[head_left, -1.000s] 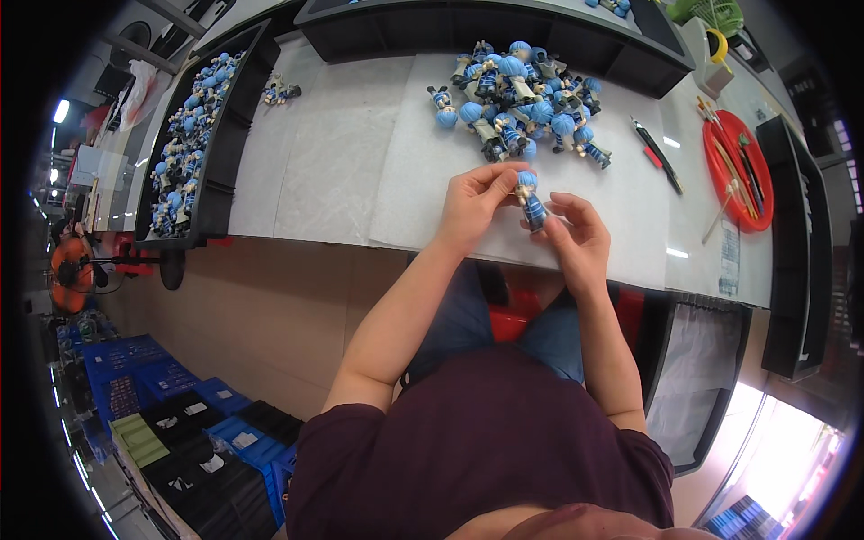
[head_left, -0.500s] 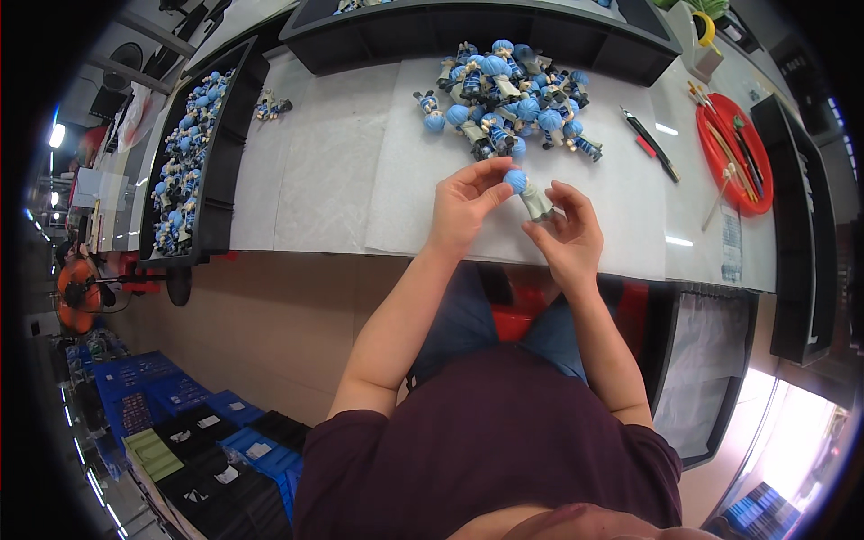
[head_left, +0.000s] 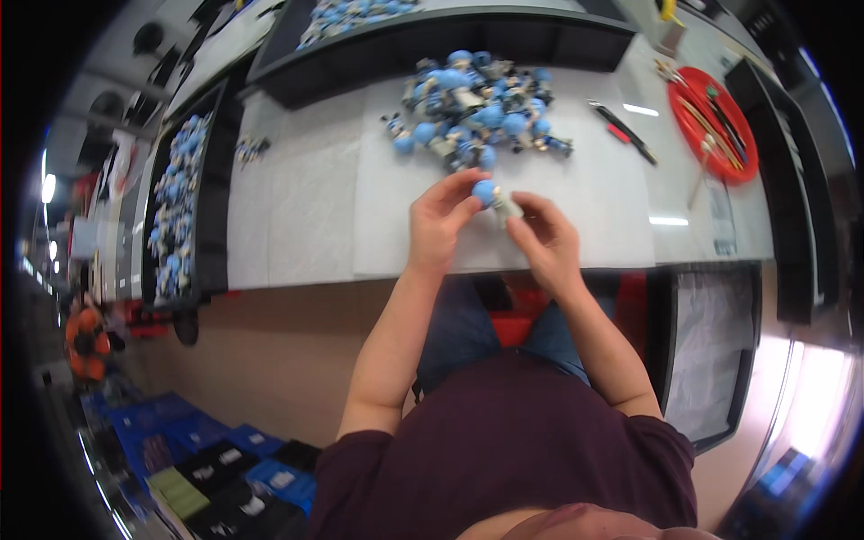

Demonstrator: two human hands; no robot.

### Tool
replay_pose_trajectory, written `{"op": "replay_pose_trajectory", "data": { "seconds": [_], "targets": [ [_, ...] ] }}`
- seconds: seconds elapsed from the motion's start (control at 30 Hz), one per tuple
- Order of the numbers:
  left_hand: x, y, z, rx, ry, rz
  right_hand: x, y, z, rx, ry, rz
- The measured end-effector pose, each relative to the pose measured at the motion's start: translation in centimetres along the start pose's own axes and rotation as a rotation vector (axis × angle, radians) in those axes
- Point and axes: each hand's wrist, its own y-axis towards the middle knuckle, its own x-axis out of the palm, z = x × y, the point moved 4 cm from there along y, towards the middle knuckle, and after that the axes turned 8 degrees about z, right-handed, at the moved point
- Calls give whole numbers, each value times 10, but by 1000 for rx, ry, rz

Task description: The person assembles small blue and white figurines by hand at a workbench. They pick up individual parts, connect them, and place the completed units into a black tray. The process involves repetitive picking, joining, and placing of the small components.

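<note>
A small figurine (head_left: 506, 210) with a round blue head and a pale lower body is held over the near part of the white-covered table. My left hand (head_left: 438, 225) pinches it by the head between thumb and fingers. From the other side, the thumb and fingers of my right hand (head_left: 549, 241) close around its pale lower end. Just beyond my hands lies a loose pile of similar blue-headed figurines (head_left: 489, 117), blurred here. Fine details of the held figurine are smeared too.
Dark trays of figurines stand at the left (head_left: 213, 193) and the far side (head_left: 450, 47). On the right are a black pen-like tool (head_left: 627, 135), a red oval dish (head_left: 677, 112) with thin sticks, and another dark tray (head_left: 792, 180). A few small parts (head_left: 252, 148) lie near the left tray.
The whole view has shifted, and the tabletop now sits further left in it. My right thumb and fingers have come closer in on the figurine's lower body. My left hand keeps its head pinched.
</note>
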Motion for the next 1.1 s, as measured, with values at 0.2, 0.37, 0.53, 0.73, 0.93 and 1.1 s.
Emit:
{"op": "replay_pose_trajectory", "data": {
  "seconds": [0.2, 0.37, 0.53, 0.73, 0.93, 1.1],
  "targets": [
    [10, -6, -3, 103, 149, -17, -25, 0, 0, -44, 65, 85],
    [9, -4, -13, 121, 468, -16, -129, -25, -40, -357, 67, 437],
    [16, -8, -14, 143, 589, 3, -292, -86, -52, -414, 72, 1119],
    [19, -7, -17, 158, 703, -24, -411, -126, 44, 163, -480, 1225],
    [17, -5, -19, 187, 772, -8, -425, -116, 102, 444, -663, 954],
    [16, -6, -20, 189, 770, 8, -419, -108, 105, 542, -739, 859]
  ]
}}
